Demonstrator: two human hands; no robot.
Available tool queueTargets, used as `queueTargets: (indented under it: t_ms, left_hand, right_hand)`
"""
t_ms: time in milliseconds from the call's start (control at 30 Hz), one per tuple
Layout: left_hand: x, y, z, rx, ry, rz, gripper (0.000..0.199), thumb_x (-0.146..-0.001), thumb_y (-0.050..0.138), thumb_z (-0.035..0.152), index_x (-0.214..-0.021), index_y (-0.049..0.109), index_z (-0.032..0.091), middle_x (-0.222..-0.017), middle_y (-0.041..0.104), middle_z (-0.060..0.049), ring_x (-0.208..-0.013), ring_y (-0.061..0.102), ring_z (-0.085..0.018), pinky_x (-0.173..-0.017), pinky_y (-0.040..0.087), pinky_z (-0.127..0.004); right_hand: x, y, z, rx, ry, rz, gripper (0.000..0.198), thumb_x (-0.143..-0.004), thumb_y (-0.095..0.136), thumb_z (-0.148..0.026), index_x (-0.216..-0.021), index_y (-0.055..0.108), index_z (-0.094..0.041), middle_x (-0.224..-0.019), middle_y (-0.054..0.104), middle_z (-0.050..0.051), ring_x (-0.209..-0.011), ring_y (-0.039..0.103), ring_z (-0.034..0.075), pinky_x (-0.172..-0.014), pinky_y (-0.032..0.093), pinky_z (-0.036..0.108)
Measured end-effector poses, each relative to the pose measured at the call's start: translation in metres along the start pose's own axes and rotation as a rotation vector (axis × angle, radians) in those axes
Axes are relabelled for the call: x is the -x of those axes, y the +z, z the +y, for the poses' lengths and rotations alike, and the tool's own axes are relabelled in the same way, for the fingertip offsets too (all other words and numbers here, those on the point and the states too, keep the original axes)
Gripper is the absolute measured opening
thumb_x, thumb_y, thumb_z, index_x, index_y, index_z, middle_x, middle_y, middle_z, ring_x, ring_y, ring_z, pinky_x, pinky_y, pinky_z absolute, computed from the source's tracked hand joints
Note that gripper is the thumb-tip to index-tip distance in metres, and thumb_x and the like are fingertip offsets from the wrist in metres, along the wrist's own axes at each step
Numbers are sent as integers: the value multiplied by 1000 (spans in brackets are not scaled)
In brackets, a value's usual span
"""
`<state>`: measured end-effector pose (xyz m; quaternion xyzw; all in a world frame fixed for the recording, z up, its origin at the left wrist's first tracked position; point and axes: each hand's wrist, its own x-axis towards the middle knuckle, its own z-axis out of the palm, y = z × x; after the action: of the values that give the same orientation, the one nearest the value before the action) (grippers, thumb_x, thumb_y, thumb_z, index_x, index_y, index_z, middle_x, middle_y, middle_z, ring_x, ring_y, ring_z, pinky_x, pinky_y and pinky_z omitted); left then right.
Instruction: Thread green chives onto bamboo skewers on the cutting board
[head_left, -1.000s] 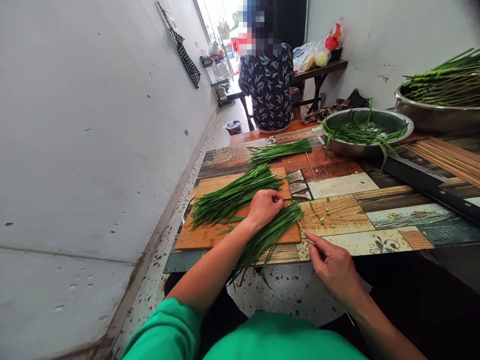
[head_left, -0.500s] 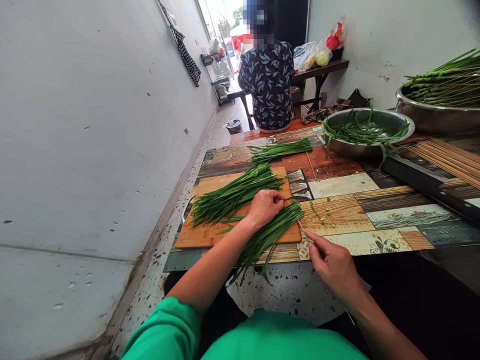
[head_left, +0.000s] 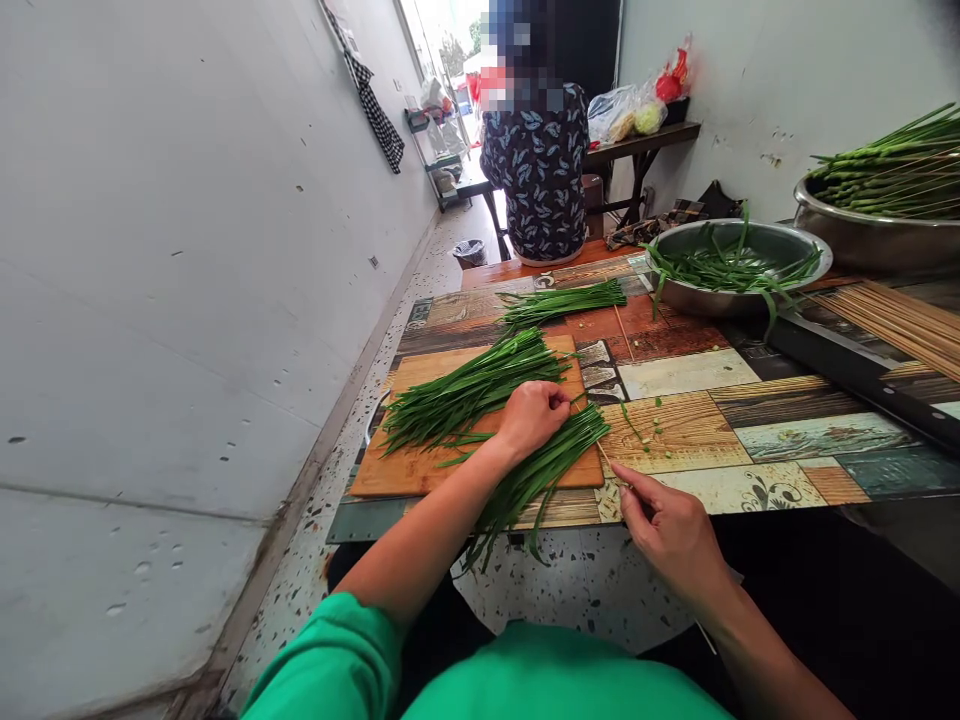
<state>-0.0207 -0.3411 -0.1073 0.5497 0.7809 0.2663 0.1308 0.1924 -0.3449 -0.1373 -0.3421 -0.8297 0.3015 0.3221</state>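
My right hand (head_left: 664, 515) pinches a thin bamboo skewer (head_left: 604, 453), whose far end goes in among the cut ends of a bunch of garlic chives (head_left: 551, 460). That bunch lies across the right front of a wooden cutting board (head_left: 405, 470), its leaves hanging past the table edge. Over its upper side, my left hand (head_left: 534, 415) is closed with fingertips pinched at the stem ends; a green stem shows beside them. A larger pile of garlic chives (head_left: 480, 385) lies behind it on the board.
Beyond the board lies another chive bunch (head_left: 562, 303). To the right are a steel bowl (head_left: 739, 300) with loose leaves, a larger basin (head_left: 877, 235) of skewered greens, a black-handled knife (head_left: 847, 365) and bamboo skewers (head_left: 900, 320). A person (head_left: 536, 180) sits ahead, back turned.
Both hands hold nearly the same positions, with the skewer still at the chive ends. Only a slight shift of the whole view shows.
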Motion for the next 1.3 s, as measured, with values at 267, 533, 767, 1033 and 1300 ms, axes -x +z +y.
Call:
queueTargets:
  t_ms: [267,533,767,1033,1300]
  left_hand:
    - [1,-2,1,-4,27,-10,22,-78,56,15,-88,75,15,-78,72,-3,-67,59,-13,-65,42,-22]
    - [0,-3,0,34,-30,-10,15,-76,61,18,-81,75,15,-71,71,-2,-62,58,-11,-63,42,-21]
    - [-2,-2,-3,-6,111,-63,20,-77,57,13,-85,75,16,-80,72,-3,-72,61,-13,-68,44,-21]
    - [-1,-43,-9,-95,115,-8,20,-85,56,18,-95,73,18,-96,73,-4,-89,64,-15,-84,47,-25]
    - [-15,-55,-22,-407,107,204,16,-82,63,23,-95,72,19,-90,66,-7,-87,60,-19,-81,46,-30]
  right_hand:
    - [-3,-4,-2,22,-4,-31,39,-84,44,-24,-105,72,-7,-80,76,8,-59,70,17,-49,53,23]
    - [-3,-4,0,27,-21,-29,40,-84,43,-25,-104,72,-6,-81,76,8,-58,70,16,-51,53,23]
    - [-5,-2,2,38,-36,-24,39,-84,43,-26,-104,73,-9,-82,76,9,-58,69,17,-55,56,24]
    - [-3,3,4,29,-97,7,36,-85,44,-22,-108,71,-13,-95,75,8,-74,73,18,-67,59,24]
    - [-6,11,2,-25,-66,16,35,-86,46,-24,-109,70,-16,-96,75,6,-71,72,16,-63,57,21]
